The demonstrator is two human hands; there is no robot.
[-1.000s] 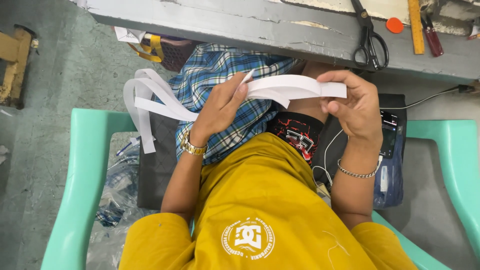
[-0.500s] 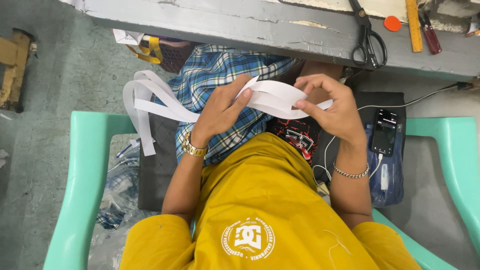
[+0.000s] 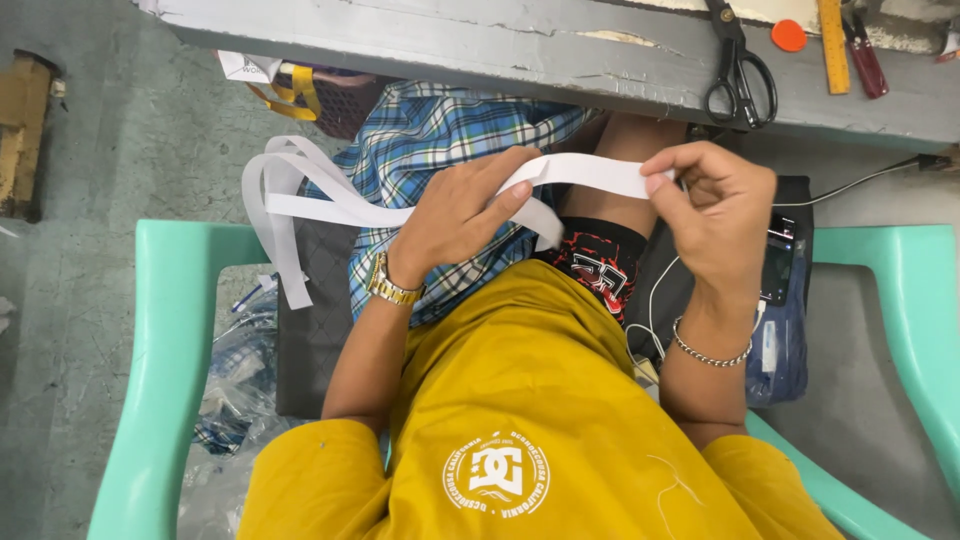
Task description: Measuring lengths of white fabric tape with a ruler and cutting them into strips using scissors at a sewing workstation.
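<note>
- Here the left hand (image 3: 455, 215) and the right hand (image 3: 715, 215) stretch a white strip (image 3: 590, 172) between them, above the lap and just below the edge of the table (image 3: 450, 45).
- The right hand's grip is closed: thumb and forefinger pinch the strip's free end, the other fingers curled in.
- The left hand's grip is looser, fingers laid along the strip with the thumb under it, holding it against the checked cloth (image 3: 440, 150) on the lap.
- Between the hands the strip runs flat and taut; that stretch looks, as I judge it, smoothed and ready.
- Past the left hand the strip trails off in several slack loops (image 3: 285, 200) that hang over the side of the green chair (image 3: 165, 330); this larger share seems not yet worked.
- So the work appears to be at an early stage, with one short length in hand and most of the strip left.
- The scissors (image 3: 738, 65) lie untouched on the table, beside a yellow ruler (image 3: 832, 45) and an orange cap (image 3: 788, 35).
- A phone (image 3: 775, 260) rests by the right wrist, with a white cable nearby.
</note>
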